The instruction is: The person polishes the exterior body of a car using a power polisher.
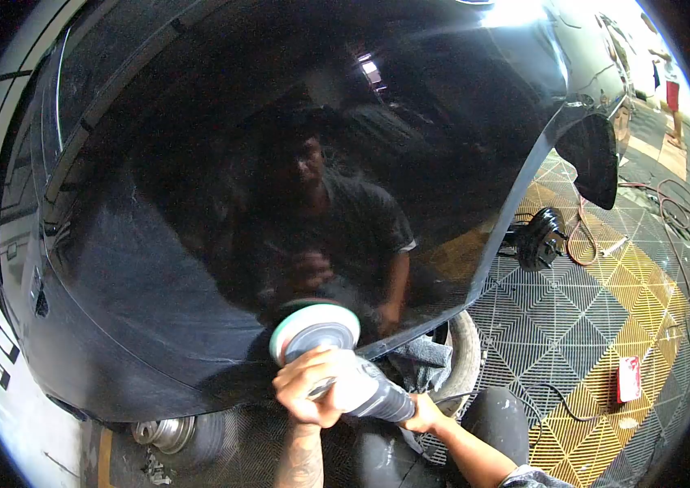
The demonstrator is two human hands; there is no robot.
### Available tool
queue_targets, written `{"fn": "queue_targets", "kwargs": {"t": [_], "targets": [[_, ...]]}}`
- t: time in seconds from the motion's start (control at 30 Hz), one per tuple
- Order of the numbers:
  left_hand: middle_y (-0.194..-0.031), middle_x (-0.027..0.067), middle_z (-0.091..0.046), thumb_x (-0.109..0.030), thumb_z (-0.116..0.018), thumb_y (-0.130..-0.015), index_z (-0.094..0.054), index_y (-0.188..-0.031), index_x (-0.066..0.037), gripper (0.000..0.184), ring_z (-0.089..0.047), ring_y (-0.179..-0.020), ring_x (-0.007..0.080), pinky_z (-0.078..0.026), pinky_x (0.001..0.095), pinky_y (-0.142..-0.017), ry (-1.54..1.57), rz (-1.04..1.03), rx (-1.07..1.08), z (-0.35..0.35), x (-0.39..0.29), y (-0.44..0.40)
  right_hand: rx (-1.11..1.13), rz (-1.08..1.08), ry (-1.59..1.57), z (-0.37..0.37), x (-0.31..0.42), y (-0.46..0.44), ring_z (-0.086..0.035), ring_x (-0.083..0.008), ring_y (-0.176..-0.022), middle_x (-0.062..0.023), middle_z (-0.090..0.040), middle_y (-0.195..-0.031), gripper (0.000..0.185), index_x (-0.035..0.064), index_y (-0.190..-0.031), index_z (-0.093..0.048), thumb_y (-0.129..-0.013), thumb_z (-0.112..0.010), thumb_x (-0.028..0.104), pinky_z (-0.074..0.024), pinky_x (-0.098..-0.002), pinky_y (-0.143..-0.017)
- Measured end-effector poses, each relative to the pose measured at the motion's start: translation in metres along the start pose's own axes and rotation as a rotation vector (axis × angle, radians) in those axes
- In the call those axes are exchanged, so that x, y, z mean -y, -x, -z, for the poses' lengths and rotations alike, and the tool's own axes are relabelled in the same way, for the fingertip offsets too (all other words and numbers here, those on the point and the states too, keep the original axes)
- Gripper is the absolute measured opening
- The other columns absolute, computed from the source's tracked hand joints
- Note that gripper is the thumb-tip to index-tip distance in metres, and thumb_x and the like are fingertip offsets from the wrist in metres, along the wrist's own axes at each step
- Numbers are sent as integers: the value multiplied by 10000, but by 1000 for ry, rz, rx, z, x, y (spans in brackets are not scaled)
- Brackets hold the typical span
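Note:
A car polisher (377, 393) with a round, pale green-edged pad (283, 332) is held low against the glossy black car panel (198, 268). The pad appears to touch the paint, though the exact contact line is hard to see. My left hand (311, 385) is closed over the polisher's head, just behind the pad. Around the rear end of its grey handle, my right hand (425, 413) is wrapped. Whitish smears and a reflection of a person show in the panel.
A grey cloth (422, 362) hangs beside a tyre (465, 358) below the panel edge. Black and yellow floor tiles (556, 325) carry a red box (629, 379), cables and a hose. A wheel hub (539, 240) shows at right. Another person (672, 89) stands far right.

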State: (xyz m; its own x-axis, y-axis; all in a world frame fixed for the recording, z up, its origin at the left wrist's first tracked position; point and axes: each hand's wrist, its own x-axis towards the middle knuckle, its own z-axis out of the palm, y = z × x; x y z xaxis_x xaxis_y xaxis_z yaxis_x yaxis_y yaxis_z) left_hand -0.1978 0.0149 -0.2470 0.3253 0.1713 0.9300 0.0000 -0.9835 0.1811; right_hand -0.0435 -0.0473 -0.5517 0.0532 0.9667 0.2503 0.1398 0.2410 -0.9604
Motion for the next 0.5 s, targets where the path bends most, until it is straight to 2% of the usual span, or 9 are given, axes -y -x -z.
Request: {"fn": "queue_targets", "kwargs": {"t": [0.03,0.13,0.17,0.23,0.3,0.37,0.4,0.43,0.5], "targets": [[-842,172,-748,-204,-687,-828,-693,-848,15,221,-760,-824,331,-602,458,-859,-21,15,-42,11,4,8,1,2,0,-2,11,-4,-745,-241,-886,-118,-771,-973,512,17,-1130,-699,-677,-804,231,-573,-383,-851],[-822,174,-739,-298,-705,-860,-683,-840,20,319,-754,-813,313,-594,471,-868,4,79,-163,31,4,9,-30,22,295,-2,39,-5,-717,-411,-848,-200,-725,-920,567,41,-1103,-643,-665,-810,361,-583,-436,-771],[-825,174,-740,-310,-713,-859,-682,-842,18,330,-754,-815,312,-590,474,-876,-8,95,-193,34,2,6,-33,16,298,-2,38,-4,-717,-411,-848,-200,-725,-920,567,41,-1103,-643,-665,-810,361,-583,-436,-771],[-827,179,-742,-281,-706,-852,-683,-859,20,301,-753,-812,315,-582,475,-887,-9,87,-184,31,-2,-6,-113,227,208,2,42,-4,-730,-388,-850,-192,-727,-876,542,60,-1072,-631,-665,-813,369,-581,-446,-741],[-837,192,-744,-219,-692,-832,-689,-879,27,251,-756,-819,326,-586,473,-877,-4,30,-98,17,-5,-21,-165,224,188,6,43,0,-730,-394,-836,-198,-719,-841,529,60,-1049,-638,-666,-815,380,-580,-442,-729],[-875,207,-747,-232,-697,-835,-681,-875,26,262,-751,-827,317,-588,448,-858,32,31,-27,-12,-16,-37,-264,133,194,9,31,5,-730,-392,-820,-201,-716,-837,529,37,-1033,-657,-663,-822,378,-585,-424,-741],[-876,209,-751,-203,-688,-815,-688,-857,22,229,-757,-836,317,-588,435,-862,52,27,3,-28,-18,-43,-306,67,137,13,36,10,-749,-337,-827,-187,-738,-867,511,17,-1011,-689,-657,-834,356,-588,-407,-767],[-873,203,-754,-176,-691,-806,-701,-866,19,204,-761,-836,311,-593,424,-851,89,32,51,-45,-17,-45,-319,64,139,18,34,15,-749,-337,-827,-187,-738,-867,511,17,-1011,-689,-657,-834,356,-588,-407,-767],[-877,199,-756,-123,-690,-797,-710,-885,25,174,-764,-839,305,-597,405,-834,146,30,124,-81,-22,-54,-363,-164,6,28,22,32,-755,-258,-864,-162,-762,-917,488,15,-1016,-713,-657,-837,321,-586,-396,-800]]}}
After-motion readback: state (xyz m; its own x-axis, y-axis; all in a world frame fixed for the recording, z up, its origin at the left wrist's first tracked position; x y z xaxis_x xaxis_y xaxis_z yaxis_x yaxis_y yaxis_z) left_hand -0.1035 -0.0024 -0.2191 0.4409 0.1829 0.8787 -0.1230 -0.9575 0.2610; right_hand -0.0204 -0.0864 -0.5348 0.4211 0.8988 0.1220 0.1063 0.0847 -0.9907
